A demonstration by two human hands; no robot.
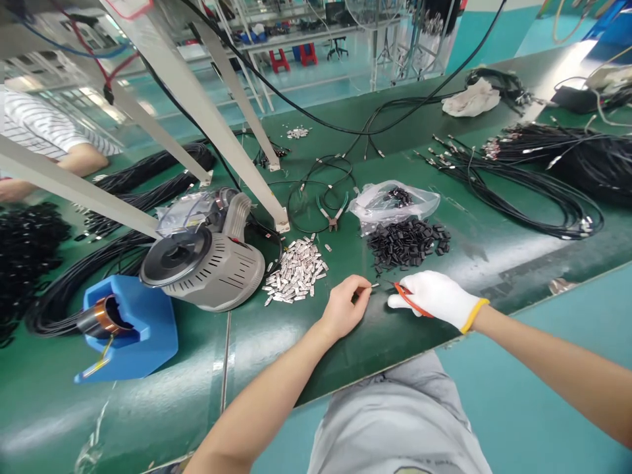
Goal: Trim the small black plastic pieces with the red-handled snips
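Note:
My bare left hand (pixel 345 307) pinches a small silver metal piece (pixel 374 286) just above the green bench. My right hand (pixel 434 296), in a white glove with a yellow cuff, grips an orange-handled tool (pixel 412 304) whose tip points toward that piece. A heap of silver metal pieces (pixel 296 271) lies to the left of my hands. Behind them sits a pile of small black parts (pixel 407 241), with a clear plastic bag (pixel 392 204) holding more of them.
A grey tape dispenser (pixel 207 257) and a blue holder with a copper-coloured roll (pixel 126 326) stand at left. Pliers (pixel 333 214) lie among black cables (pixel 523 178). Slanted metal frame legs (pixel 222 125) cross the bench. A person's arm in a striped sleeve (pixel 49 141) rests far left.

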